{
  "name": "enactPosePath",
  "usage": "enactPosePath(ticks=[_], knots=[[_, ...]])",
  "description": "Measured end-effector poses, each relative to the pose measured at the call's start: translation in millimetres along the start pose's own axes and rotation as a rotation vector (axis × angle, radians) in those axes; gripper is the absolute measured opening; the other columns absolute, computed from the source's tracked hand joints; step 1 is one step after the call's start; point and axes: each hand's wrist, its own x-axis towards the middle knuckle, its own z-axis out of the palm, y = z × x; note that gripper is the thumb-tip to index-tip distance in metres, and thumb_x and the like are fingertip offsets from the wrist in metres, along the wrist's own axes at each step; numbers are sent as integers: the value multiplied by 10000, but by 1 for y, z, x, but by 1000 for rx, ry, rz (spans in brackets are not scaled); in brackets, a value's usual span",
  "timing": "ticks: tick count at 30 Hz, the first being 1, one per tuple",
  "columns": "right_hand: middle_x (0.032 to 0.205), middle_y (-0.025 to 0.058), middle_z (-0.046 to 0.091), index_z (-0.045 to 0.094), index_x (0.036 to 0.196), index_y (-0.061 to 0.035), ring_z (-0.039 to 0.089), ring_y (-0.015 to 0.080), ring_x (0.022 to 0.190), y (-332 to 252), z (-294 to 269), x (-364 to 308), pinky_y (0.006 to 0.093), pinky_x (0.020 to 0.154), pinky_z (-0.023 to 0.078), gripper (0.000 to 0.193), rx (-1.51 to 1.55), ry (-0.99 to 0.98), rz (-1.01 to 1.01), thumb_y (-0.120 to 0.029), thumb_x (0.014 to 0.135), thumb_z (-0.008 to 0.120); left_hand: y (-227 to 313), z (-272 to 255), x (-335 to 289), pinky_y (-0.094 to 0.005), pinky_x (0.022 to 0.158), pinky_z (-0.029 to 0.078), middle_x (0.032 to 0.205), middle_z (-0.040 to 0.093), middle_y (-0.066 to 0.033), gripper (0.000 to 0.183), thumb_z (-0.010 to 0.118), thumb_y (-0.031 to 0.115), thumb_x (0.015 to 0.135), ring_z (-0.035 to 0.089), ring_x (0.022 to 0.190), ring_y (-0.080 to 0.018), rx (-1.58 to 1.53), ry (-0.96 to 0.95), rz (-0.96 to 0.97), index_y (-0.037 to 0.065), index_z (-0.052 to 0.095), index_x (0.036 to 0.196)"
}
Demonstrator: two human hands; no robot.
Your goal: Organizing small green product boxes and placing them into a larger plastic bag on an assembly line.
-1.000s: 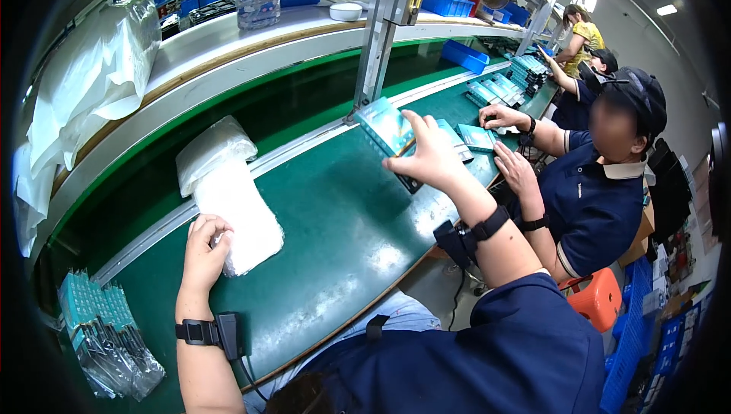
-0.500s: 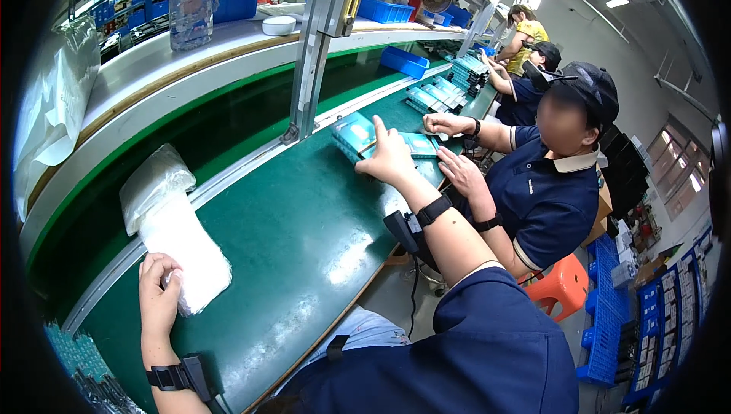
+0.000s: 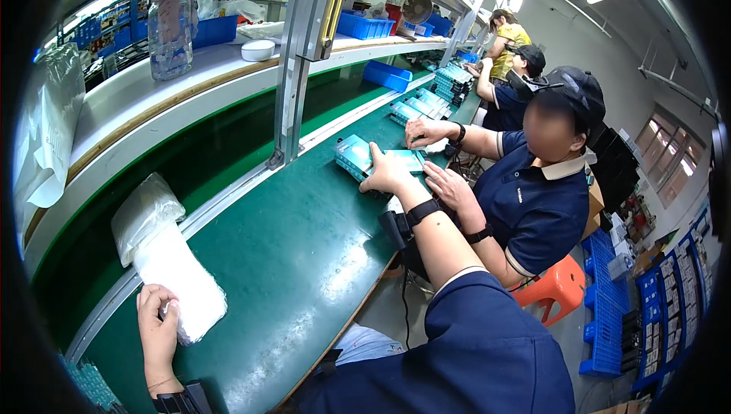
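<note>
My left hand (image 3: 158, 326) is at the near edge of a stack of clear white plastic bags (image 3: 189, 288), thumb and bent fingers closed on its corner. The far end of the stack is a folded, bulkier plastic bundle (image 3: 145, 216). Out to the right, my right hand (image 3: 390, 174) reaches across the bench onto a small group of teal boxes (image 3: 354, 157), thumb and index finger about the nearest one; its other fingers are partly hidden. Just beyond, a flat teal box (image 3: 408, 160) lies under the hands (image 3: 451, 186) of a co-worker.
More teal boxes (image 3: 415, 109) stand farther along the green bench (image 3: 297, 262). A blue bin (image 3: 387, 77) sits behind them. A metal post (image 3: 292, 94) rises at the bench's back edge, beside a shelf with a jar (image 3: 170, 37). An orange stool (image 3: 554, 292) is at right.
My right hand has come down onto the teal boxes, its raised index finger lowered. The co-worker's far hand has moved over the flat box. My left hand stays at the bags.
</note>
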Motion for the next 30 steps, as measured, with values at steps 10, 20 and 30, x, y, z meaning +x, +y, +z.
enactPosePath(ticks=[10,20,30], knots=[[1178,282,523,273,1484,-55,523,432,1117,-46,1,-51,448,971,458,1139,81,-26,-270,-382,556,847,-1,-3,-2,-318,802,423,910,541,-75,66,595,-22,776,505,897,-230,58,36,35,-1,575,835],[1151,228,568,368,1433,-3,567,364,1086,-154,16,-101,489,1006,358,1016,147,45,-529,-673,721,644,8,-10,0,-338,793,474,860,647,-113,108,659,2,733,603,850,-266,184,209,309,-11,645,838],[946,82,615,503,1268,-5,612,169,844,-195,11,-134,301,751,507,774,1382,-208,-494,-590,798,694,15,-10,-6,-291,757,486,892,610,-100,181,605,-18,813,603,822,-206,135,234,234,-8,662,984]])
